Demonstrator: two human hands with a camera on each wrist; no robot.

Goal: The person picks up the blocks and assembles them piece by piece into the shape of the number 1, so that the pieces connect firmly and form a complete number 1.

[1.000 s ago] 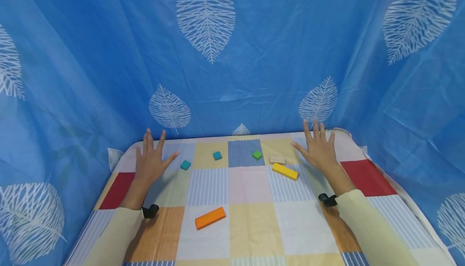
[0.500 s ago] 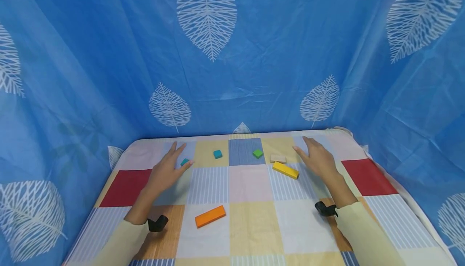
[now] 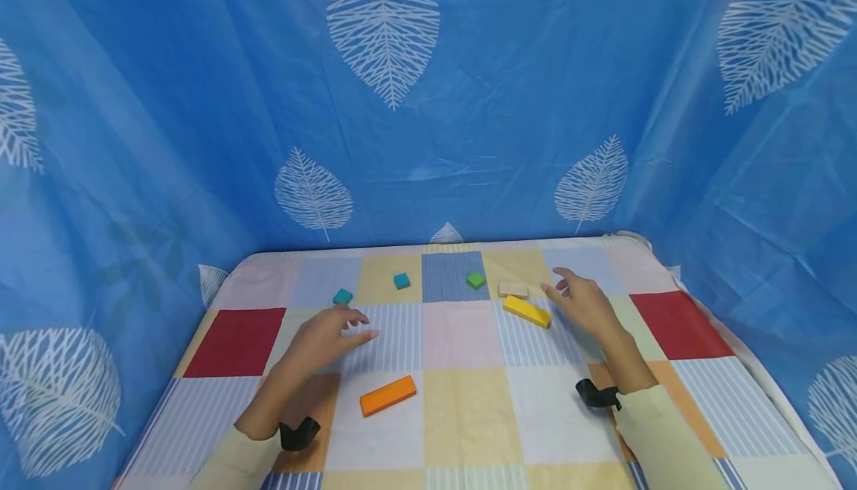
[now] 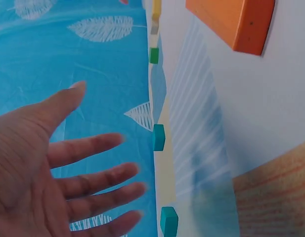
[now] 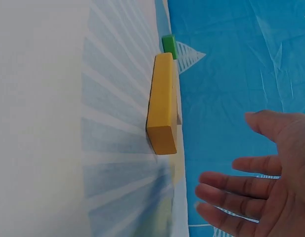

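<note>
My left hand [image 3: 326, 338] hovers over the left part of the cloth, fingers loosely bent and holding nothing. It is between a teal block [image 3: 343, 297] just beyond it and a long orange block [image 3: 388, 395] nearer to me. On the other side my right hand [image 3: 584, 304] is held above the cloth, relaxed and bare of any object. Left of its fingertips lie a long yellow block [image 3: 527, 311] and a pale wooden block [image 3: 512, 291] just behind it. A blue block [image 3: 402, 281] and a green block [image 3: 476, 280] sit farther back near the middle.
A patchwork cloth [image 3: 469, 416] covers the table. Blue curtains [image 3: 495, 103] with white leaf prints hang along its back edge and both sides. A black wrist camera is strapped to each wrist.
My left hand has moved toward me and rightward, uncovering the teal block. My right hand has lowered slightly. Fingers of both hands have gone from spread to relaxed. The blocks stay put.
</note>
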